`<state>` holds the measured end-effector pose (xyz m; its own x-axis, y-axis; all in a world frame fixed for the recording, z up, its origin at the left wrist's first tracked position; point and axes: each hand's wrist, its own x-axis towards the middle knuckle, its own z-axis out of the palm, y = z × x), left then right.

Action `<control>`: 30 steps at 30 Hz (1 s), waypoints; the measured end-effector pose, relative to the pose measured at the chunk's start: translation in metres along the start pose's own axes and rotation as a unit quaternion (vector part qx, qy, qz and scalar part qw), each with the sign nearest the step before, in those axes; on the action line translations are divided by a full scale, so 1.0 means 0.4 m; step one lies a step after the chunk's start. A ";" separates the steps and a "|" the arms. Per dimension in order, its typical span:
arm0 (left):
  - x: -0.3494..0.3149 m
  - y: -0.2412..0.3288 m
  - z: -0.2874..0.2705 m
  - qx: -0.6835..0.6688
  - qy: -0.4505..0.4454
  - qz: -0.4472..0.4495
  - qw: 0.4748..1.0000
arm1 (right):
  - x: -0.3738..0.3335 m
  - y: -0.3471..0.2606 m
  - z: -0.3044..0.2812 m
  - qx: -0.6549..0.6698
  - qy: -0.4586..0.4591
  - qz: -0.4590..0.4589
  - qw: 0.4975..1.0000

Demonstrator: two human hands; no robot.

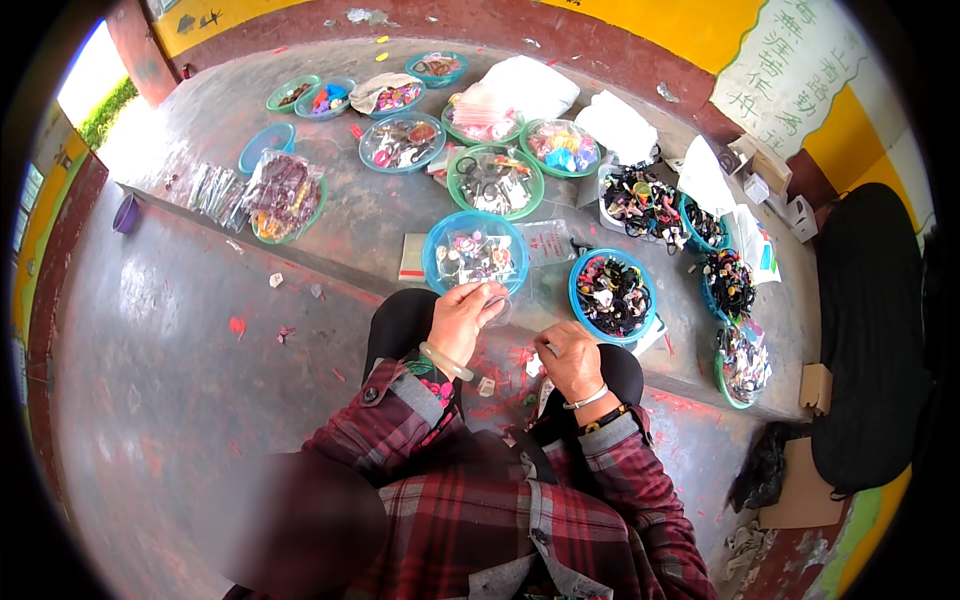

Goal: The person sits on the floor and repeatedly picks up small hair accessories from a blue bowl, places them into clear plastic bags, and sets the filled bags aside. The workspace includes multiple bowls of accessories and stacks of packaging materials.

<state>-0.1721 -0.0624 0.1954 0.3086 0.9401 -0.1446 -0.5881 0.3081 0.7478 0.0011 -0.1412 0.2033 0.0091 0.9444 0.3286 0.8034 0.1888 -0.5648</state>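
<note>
My left hand [463,322] is at the near rim of a blue basket [428,262]. Its fingers pinch what looks like a small clear plastic bag [501,313]; the contents are too small to tell. In that basket lie clear packets [474,257] with small white, pink and dark pieces. My right hand [570,362] hovers above my right knee with curled fingers, and whatever they hold is hidden. Just beyond it stands another blue basket [574,290] full of black hair ties [613,300] with coloured trinkets.
Several more baskets stand on the raised grey ledge [340,225], including a green one [452,190] with clear packets. White sacks [617,125] sit behind them. To the far right is a long black case [870,330]. A purple cup [126,214] is at the left.
</note>
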 end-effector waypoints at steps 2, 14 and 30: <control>-0.003 0.000 0.005 0.007 0.000 -0.011 1.000 | 0.001 -0.006 -0.004 -0.016 -0.039 -0.004 0.999; -0.005 -0.004 0.005 0.017 -0.014 -0.025 0.999 | 0.005 0.011 -0.023 0.217 -0.024 0.090 0.972; -0.009 -0.013 0.023 0.022 -0.019 -0.050 0.998 | -0.822 0.692 -0.140 0.194 0.006 0.744 0.639</control>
<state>-0.1636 -0.0688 0.1980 0.3931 0.8984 -0.1958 -0.5201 0.3928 0.7584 0.2539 -0.4145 -0.0188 0.5980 0.1547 -0.7864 -0.3080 -0.8615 -0.4037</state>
